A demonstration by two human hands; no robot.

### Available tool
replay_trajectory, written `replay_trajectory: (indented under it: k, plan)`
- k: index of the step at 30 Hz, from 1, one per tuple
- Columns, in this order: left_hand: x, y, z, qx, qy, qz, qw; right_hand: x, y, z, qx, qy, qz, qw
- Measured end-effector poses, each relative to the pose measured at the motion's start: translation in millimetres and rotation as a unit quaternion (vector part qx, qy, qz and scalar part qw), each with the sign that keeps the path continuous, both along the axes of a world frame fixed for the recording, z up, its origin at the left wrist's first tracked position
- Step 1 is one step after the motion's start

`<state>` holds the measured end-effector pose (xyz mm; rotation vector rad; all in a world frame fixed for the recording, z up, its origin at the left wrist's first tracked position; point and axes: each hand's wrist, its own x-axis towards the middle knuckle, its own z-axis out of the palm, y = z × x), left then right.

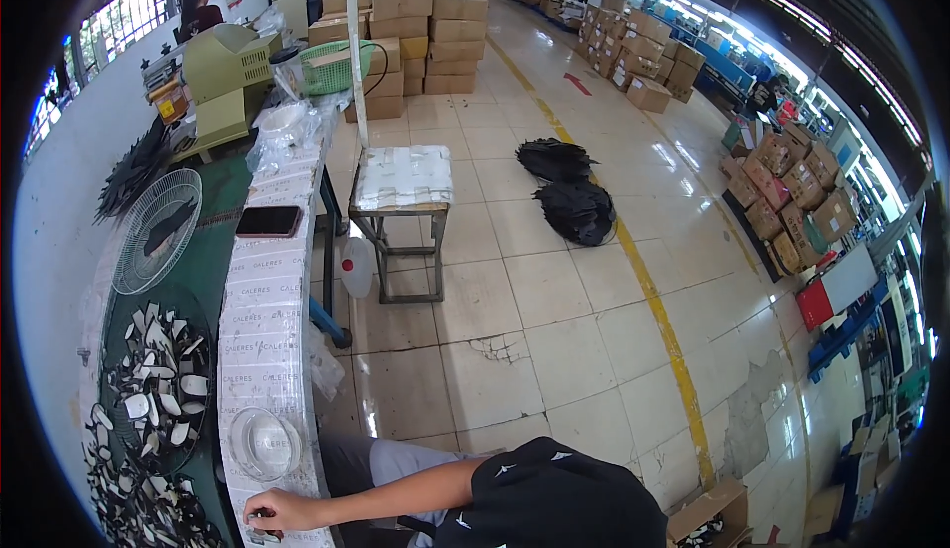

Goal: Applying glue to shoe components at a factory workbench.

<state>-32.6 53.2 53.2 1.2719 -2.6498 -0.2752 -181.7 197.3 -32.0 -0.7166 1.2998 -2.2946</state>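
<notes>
Right hand (281,510) — fingers curled, hold unclear | clear dish (265,445) just beside it — a careless sideways sweep could tip it

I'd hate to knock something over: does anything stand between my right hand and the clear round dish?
Nothing visible does. The clear round dish sits on the white-covered bench near your right hand, with only a strip of that bench showing between them.

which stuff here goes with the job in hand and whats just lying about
Likely part of the job:
right hand
small dark piece at its fingertips
black-and-white pieces

Likely just lying about:
phone
green basket
white-topped stool
</notes>
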Motion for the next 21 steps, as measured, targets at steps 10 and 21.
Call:
replay_trajectory:
  k: [10, 21]
  plan:
    - [-6.0, -25.0, -16.9, 0.018, 0.081, -0.015, 0.996, 0.0, 3.2, 2.9, 0.02, 0.005, -0.01, 1.0]
    - [5.0, -32.1, -54.1, 0.163, 0.15, -0.139, 0.965, -1.9, -6.5, -3.2, 0.047, 0.031, -0.062, 0.996]
